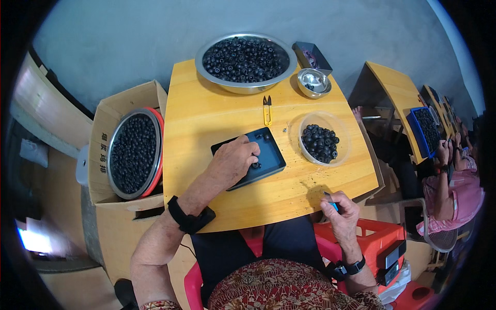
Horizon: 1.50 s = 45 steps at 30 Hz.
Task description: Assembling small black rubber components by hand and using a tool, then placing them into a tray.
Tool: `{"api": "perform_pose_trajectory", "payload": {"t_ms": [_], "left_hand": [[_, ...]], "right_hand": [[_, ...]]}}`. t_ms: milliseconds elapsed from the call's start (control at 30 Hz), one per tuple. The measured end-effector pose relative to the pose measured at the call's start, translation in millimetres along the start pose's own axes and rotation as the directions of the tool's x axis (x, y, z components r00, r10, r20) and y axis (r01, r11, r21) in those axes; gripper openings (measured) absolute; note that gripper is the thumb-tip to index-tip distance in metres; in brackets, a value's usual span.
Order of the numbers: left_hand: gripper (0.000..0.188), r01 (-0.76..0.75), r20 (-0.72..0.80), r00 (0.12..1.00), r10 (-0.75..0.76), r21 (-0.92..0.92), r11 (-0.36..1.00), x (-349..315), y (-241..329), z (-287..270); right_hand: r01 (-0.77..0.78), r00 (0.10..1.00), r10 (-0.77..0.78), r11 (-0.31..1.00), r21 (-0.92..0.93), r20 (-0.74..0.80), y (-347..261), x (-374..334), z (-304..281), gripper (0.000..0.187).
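A person is sitting at a small yellow wooden desk (217, 119), seen from above. At the far edge a wide, shiny metal bowl (246, 62) is sitting heaped with small round black beads. Just to its right a much smaller metal bowl (314, 82) is holding only a few beads, and behind that a dark rectangular box (311, 56) is standing open. On the right of the desk a clear round plastic container (320, 139) is holding a shallow pile of the same glossy black beads. Between the big bowl and the middle of the desk a pair of yellow-handled thread snips (267, 111) is lying flat.

In the middle a flat black rectangular tray (268, 150) with a raised rim is lying at an angle. The left hand (232, 160) is resting on it, fingers curled down, fingertips touching a few beads on the tray's surface. The right hand (338, 209) is hovering at the near right corner of the desk, closed around a small blue object (333, 205) pinched between thumb and fingers.

To the left of the desk an open cardboard box (111, 155) is holding a red-rimmed metal basin (135, 152) filled with more black beads
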<state>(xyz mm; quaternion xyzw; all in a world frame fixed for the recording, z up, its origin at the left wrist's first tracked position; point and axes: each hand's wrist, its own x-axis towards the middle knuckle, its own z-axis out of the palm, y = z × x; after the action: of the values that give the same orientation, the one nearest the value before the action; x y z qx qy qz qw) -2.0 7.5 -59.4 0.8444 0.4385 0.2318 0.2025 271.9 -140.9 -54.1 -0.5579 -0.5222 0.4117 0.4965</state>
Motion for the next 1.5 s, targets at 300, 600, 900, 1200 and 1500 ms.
{"api": "perform_pose_trajectory", "payload": {"t_ms": [300,600,900,1200,1500], "left_hand": [[0.018,0.131,-0.100,0.985,-0.138,-0.076,0.989,-2,2,7],[0.024,0.341,0.249,0.900,-0.358,-0.914,0.221,-27,80,-24],[0.023,0.191,0.211,0.972,-0.108,-0.967,-0.171,-62,133,4],[0.016,0.169,0.224,0.966,-0.133,-0.928,-0.333,-71,160,34],[0.017,0.246,0.287,0.953,-0.098,-0.919,-0.309,-81,166,36]], "right_hand": [[0.030,0.999,-0.029,0.999,-0.038,0.026,-7,-7,4,0.004],[0.174,0.984,-0.168,0.978,-0.117,0.065,-25,-7,0,0.009],[0.306,0.950,-0.305,0.952,-0.008,0.059,-61,-17,5,0.016],[0.525,0.848,-0.529,0.825,-0.210,0.037,-78,-35,6,0.022],[0.543,0.838,-0.542,0.819,-0.188,0.058,-72,-38,-1,0.023]]}}
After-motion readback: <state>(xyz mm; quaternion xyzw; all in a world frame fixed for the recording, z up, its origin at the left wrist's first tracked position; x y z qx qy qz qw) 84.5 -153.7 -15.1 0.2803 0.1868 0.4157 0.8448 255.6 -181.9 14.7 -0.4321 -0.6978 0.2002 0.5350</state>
